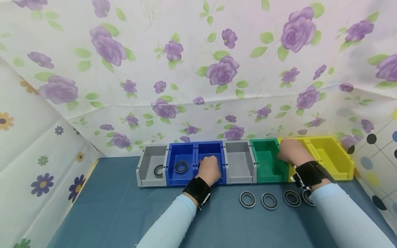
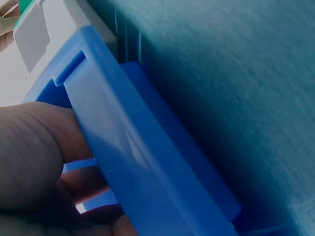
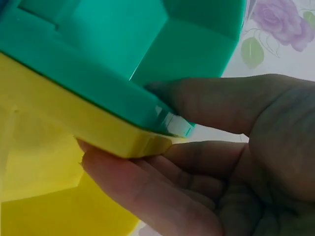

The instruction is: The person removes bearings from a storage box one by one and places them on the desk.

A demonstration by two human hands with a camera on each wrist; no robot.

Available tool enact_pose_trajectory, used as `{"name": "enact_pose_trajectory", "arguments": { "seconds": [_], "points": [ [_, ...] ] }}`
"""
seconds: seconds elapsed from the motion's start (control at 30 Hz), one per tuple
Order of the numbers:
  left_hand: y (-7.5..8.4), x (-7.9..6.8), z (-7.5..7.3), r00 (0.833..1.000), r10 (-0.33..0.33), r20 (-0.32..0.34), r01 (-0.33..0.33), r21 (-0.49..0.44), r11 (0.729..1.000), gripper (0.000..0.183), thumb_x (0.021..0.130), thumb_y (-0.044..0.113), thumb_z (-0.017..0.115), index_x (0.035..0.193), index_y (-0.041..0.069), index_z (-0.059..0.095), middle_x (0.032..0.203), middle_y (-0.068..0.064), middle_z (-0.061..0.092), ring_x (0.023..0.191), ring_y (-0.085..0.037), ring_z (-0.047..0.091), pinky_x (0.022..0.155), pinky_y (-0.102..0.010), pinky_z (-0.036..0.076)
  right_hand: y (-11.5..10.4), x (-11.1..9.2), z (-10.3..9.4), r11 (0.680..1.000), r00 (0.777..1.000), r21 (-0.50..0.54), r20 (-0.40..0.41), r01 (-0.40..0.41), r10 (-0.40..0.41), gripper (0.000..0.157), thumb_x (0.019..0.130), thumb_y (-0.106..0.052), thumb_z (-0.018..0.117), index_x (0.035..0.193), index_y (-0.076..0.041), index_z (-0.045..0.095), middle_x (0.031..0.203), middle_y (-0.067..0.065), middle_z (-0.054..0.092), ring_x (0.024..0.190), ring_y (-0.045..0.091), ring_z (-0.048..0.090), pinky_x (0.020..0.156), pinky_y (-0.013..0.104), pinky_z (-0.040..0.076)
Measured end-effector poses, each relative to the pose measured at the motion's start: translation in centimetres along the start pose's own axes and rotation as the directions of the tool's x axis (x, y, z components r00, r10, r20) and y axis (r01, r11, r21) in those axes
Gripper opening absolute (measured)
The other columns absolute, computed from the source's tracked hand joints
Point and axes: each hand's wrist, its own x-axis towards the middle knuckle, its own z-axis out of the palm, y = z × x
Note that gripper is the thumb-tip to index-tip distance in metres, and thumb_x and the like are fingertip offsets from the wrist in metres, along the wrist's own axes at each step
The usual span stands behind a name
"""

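My left hand [image 1: 209, 170] reaches into the right-hand blue bin [image 1: 214, 148]. In the left wrist view, its thumb and fingers pass behind the blue front wall [image 2: 133, 157], which hides the fingertips and whatever they touch. My right hand [image 1: 291, 151] pinches the adjoining side walls of the green bin [image 1: 268, 178] and the yellow bin beside it. The right wrist view has the thumb inside the green bin [image 3: 113, 93] and fingers against the yellow bin [image 3: 93, 128].
More bins in the row are a grey bin [image 1: 152, 182] with a bearing ring [image 1: 159, 166], a blue bin [image 1: 181, 178] with another ring [image 1: 181, 167], a grey bin [image 1: 240, 163] and a yellow bin [image 1: 332, 155]. Several bearing rings [image 1: 241, 199] lie before them on the blue-green cloth [image 1: 118, 206].
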Motion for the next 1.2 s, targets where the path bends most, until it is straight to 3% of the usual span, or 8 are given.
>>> {"name": "enact_pose_trajectory", "arguments": {
  "seconds": [0.13,0.4,0.53,0.63,0.8,0.93,1.1,1.2],
  "points": [
    [0.0,0.0,0.3,1.0,0.004,-0.031,-0.004,-0.006,1.0,0.015,0.077,-0.002,0.066,0.067,0.008,0.063,0.073,-0.007,0.069,0.06,-0.011,0.06,0.089,-0.047,0.049,-0.3,0.2,0.3,0.999,0.998,-0.039,-0.049,-0.028,0.026,0.025,0.081,-0.003,0.052,0.058,-0.007,0.045,0.053,0.004,0.041,0.045,0.018,0.047,0.043,0.025,0.037],
    [0.0,-0.4,0.5,0.996,0.022,-0.088,-0.023,-0.005,1.0,0.013,0.083,-0.004,0.06,0.078,0.006,0.068,0.077,-0.006,0.069,0.066,-0.012,0.061,0.072,-0.038,0.054,-0.4,0.4,0.8,0.997,0.989,-0.059,-0.145,-0.038,0.029,0.019,0.079,-0.004,0.057,0.06,-0.003,0.052,0.059,0.011,0.05,0.05,0.022,0.047,0.044,0.028,0.036],
    [-0.3,-0.9,0.6,0.994,0.047,-0.1,-0.045,0.025,0.999,0.012,0.083,-0.002,0.062,0.089,0.006,0.068,0.083,-0.006,0.069,0.074,-0.014,0.064,0.066,-0.034,0.054,-0.3,0.5,1.1,0.997,0.987,-0.074,-0.159,-0.024,0.012,0.021,0.078,-0.003,0.057,0.058,-0.004,0.052,0.058,0.011,0.051,0.05,0.022,0.047,0.044,0.027,0.036],
    [-0.5,-1.3,0.6,0.99,0.079,-0.118,-0.073,0.05,0.996,0.011,0.08,-0.001,0.065,0.086,0.007,0.066,0.08,-0.005,0.067,0.072,-0.015,0.063,0.064,-0.033,0.053,-0.3,0.4,1.2,0.998,0.988,-0.062,-0.152,-0.034,0.025,0.02,0.079,-0.004,0.057,0.06,-0.004,0.052,0.059,0.011,0.051,0.051,0.022,0.048,0.044,0.027,0.037],
    [-0.6,-1.6,0.7,0.958,0.189,-0.217,-0.154,0.169,0.974,0.005,0.08,0.007,0.065,0.083,0.006,0.061,0.071,-0.006,0.063,0.066,-0.02,0.063,0.058,-0.033,0.052,-0.2,0.3,1.2,0.997,0.987,-0.051,-0.15,-0.059,0.051,0.019,0.08,-0.006,0.059,0.062,-0.002,0.054,0.059,0.011,0.051,0.05,0.022,0.049,0.044,0.027,0.037],
    [-0.5,-2.0,0.6,0.927,0.235,-0.293,-0.16,0.258,0.953,0.022,0.086,0.016,0.06,0.1,0.0,0.062,0.082,-0.012,0.066,0.074,-0.025,0.065,0.067,-0.037,0.054,-0.4,0.3,1.1,0.997,0.988,-0.045,-0.142,-0.07,0.063,0.019,0.081,-0.005,0.058,0.063,-0.001,0.056,0.06,0.012,0.052,0.051,0.023,0.049,0.045,0.027,0.037],
    [-0.4,-2.8,-0.2,0.935,0.185,-0.301,-0.128,0.199,0.972,0.037,0.092,0.029,0.056,0.117,0.001,0.056,0.102,-0.016,0.063,0.092,-0.028,0.061,0.079,-0.039,0.053,-0.5,0.3,1.2,0.997,0.988,-0.045,-0.138,-0.07,0.064,0.018,0.081,-0.006,0.058,0.065,0.0,0.056,0.059,0.011,0.05,0.052,0.023,0.048,0.045,0.027,0.037],
    [-0.7,-3.3,-0.9,0.944,0.162,-0.287,-0.128,0.132,0.983,0.04,0.097,0.036,0.047,0.118,0.002,0.053,0.101,-0.016,0.059,0.092,-0.026,0.06,0.076,-0.037,0.054,-0.5,0.4,1.2,0.997,0.989,-0.046,-0.136,-0.066,0.059,0.018,0.082,-0.006,0.058,0.065,0.0,0.056,0.059,0.011,0.05,0.051,0.023,0.048,0.045,0.027,0.037]
  ]
}}
